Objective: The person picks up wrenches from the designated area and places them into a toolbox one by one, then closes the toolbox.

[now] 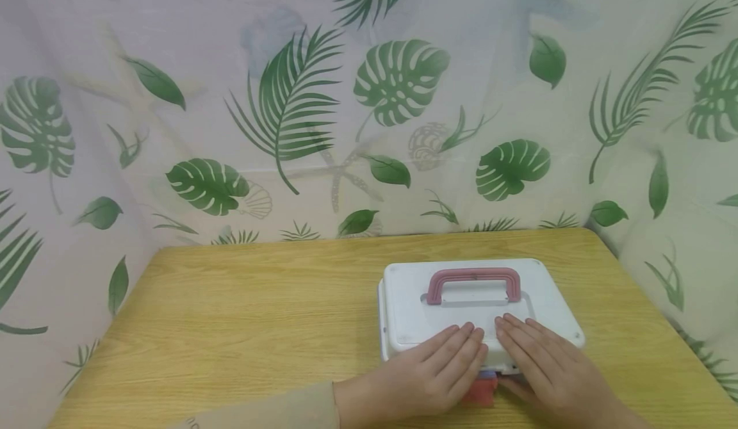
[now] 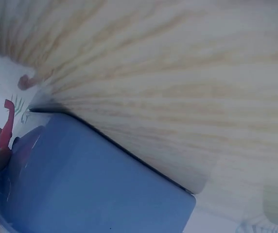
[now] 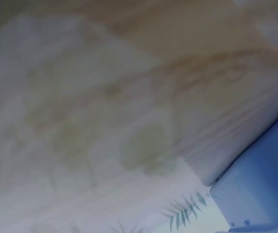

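A storage box with a white lid (image 1: 478, 323) and a pink carrying handle (image 1: 474, 275) sits right of centre on the table. Its blue base (image 2: 90, 179) fills the lower part of the left wrist view. At the front hangs a red latch (image 1: 480, 392), partly behind the left hand. My left hand (image 1: 429, 371) lies with straight fingers on the lid's front edge, left of the middle. Beside it, my right hand (image 1: 553, 365) rests straight fingers on the same edge, its thumb lower, near the latch. The lid looks down on the base; the contents are hidden.
The wood-grain table (image 1: 242, 314) extends to the left of the box. A leaf-patterned cloth (image 1: 403, 160) hangs behind the table and along both sides. The box stands near the table's right edge.
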{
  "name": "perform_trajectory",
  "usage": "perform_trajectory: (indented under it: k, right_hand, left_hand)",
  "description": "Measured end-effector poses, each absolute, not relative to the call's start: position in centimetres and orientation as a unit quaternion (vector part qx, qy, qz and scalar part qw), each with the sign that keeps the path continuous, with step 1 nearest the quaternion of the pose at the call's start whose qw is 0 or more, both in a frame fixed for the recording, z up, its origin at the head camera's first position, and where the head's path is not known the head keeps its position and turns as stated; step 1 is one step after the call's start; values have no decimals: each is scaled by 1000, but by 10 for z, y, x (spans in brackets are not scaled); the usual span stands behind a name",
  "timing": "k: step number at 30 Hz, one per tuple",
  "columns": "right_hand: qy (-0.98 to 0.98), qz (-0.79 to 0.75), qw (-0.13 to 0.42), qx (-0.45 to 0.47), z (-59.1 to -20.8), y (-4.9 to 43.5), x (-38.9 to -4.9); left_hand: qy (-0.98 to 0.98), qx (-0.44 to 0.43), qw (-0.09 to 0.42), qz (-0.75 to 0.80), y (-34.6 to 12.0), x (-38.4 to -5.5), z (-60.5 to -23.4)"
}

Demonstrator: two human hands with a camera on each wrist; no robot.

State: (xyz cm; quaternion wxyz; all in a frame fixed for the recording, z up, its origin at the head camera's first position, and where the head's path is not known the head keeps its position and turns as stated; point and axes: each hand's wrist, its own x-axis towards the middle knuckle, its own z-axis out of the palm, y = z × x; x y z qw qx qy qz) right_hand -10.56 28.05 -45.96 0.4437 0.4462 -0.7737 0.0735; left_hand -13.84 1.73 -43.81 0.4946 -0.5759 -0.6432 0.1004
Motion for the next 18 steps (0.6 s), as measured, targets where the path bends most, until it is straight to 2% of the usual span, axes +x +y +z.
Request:
perform_trajectory:
  k: [5, 11, 18]
  right_hand:
    - [-757, 76, 457, 462, -457, 280, -109]
    - [-752, 72, 455, 472, -458, 283, -111]
    - [-759, 65, 437, 478, -452, 286, -108]
  left_hand:
    - [-639, -573, 504, 97, 19, -139, -434]
    - [-657, -570, 485, 94, 23, -142, -449]
    - [-665, -576, 465, 99, 21, -140, -449]
